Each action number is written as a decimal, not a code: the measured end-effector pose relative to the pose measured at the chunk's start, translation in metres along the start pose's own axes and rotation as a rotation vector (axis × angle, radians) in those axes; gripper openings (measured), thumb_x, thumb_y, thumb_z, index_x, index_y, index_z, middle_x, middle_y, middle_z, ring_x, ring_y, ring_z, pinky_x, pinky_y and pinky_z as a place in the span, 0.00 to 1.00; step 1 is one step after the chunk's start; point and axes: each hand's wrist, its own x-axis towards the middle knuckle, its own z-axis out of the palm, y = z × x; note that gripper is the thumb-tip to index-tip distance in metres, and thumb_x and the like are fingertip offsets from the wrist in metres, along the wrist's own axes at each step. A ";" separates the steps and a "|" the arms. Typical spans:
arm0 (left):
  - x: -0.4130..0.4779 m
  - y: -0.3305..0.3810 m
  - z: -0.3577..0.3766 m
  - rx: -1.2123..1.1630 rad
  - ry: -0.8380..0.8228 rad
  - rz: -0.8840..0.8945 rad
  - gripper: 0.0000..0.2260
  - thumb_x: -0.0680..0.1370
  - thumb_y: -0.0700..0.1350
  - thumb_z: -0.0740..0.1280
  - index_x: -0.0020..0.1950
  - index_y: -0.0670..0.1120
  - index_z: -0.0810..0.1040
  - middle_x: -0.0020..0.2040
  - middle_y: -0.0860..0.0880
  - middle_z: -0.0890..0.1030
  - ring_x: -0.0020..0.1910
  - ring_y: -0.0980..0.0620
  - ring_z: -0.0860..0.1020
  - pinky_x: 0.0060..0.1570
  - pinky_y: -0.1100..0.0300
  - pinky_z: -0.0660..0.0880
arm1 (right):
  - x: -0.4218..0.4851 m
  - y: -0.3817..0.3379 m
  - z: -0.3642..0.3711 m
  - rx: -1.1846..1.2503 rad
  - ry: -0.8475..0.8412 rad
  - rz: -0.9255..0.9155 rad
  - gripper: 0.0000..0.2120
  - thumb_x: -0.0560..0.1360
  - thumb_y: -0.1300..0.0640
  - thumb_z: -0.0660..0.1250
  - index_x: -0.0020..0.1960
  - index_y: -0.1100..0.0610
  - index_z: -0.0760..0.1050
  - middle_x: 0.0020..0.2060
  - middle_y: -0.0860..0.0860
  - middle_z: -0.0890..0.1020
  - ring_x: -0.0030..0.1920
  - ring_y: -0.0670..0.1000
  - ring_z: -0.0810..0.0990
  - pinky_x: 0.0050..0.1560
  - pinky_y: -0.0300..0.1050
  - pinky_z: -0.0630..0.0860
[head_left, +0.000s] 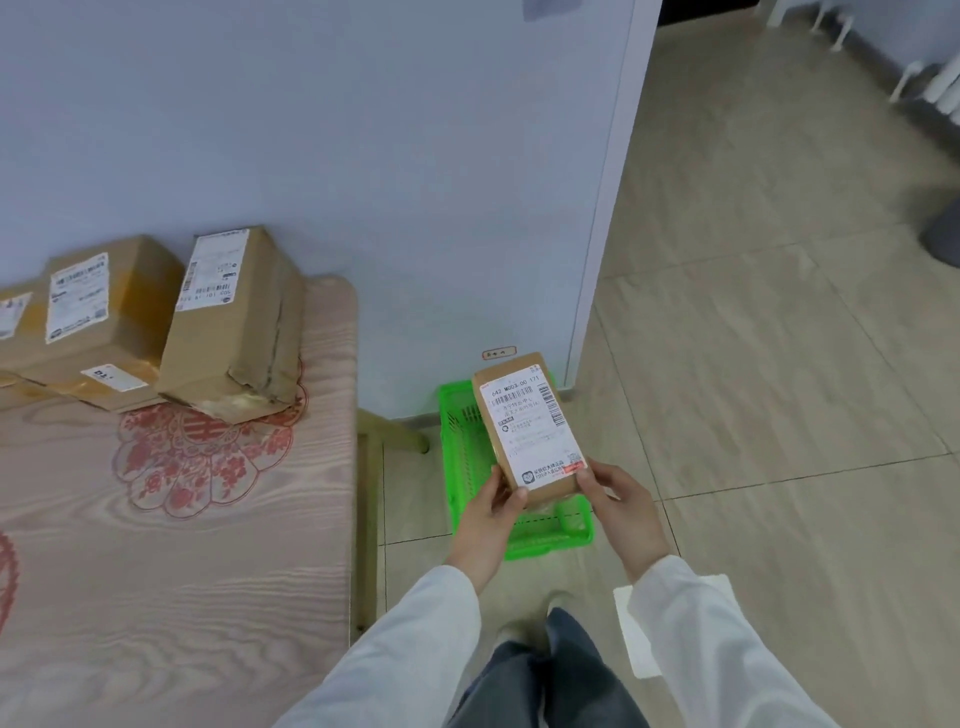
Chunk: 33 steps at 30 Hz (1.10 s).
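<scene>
A small brown cardboard parcel (527, 423) with a white shipping label facing up is held in the air above a green plastic basket (460, 457) on the floor. My left hand (491, 512) grips the parcel's near left corner. My right hand (618, 499) grips its near right corner. The parcel hides much of the basket's inside.
A table with a wood-grain, red-flowered cover (171, 519) stands at the left, carrying several labelled cardboard boxes (234, 322) against the wall. A white wall corner (597, 260) rises behind the basket. Tiled floor (779, 364) spreads to the right, with a dark object (943, 234) at the far right.
</scene>
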 end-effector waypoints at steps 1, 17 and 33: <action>0.007 -0.001 0.002 -0.001 0.011 0.008 0.21 0.82 0.44 0.60 0.75 0.46 0.62 0.66 0.51 0.73 0.60 0.59 0.70 0.53 0.73 0.63 | 0.009 0.001 0.001 0.002 -0.014 0.004 0.13 0.76 0.57 0.67 0.58 0.60 0.78 0.50 0.51 0.81 0.53 0.50 0.78 0.50 0.34 0.72; 0.159 -0.152 0.018 -0.254 0.203 -0.177 0.20 0.81 0.39 0.60 0.73 0.41 0.65 0.68 0.45 0.73 0.64 0.52 0.72 0.66 0.60 0.66 | 0.141 0.153 0.074 0.023 -0.074 0.127 0.06 0.76 0.56 0.68 0.53 0.54 0.78 0.49 0.50 0.81 0.51 0.47 0.77 0.56 0.42 0.70; 0.357 -0.355 -0.003 -0.267 0.363 -0.229 0.20 0.81 0.43 0.62 0.72 0.43 0.67 0.64 0.48 0.74 0.63 0.52 0.72 0.69 0.52 0.66 | 0.312 0.343 0.200 0.000 -0.114 0.213 0.05 0.76 0.56 0.68 0.49 0.57 0.78 0.46 0.52 0.81 0.49 0.48 0.76 0.46 0.34 0.65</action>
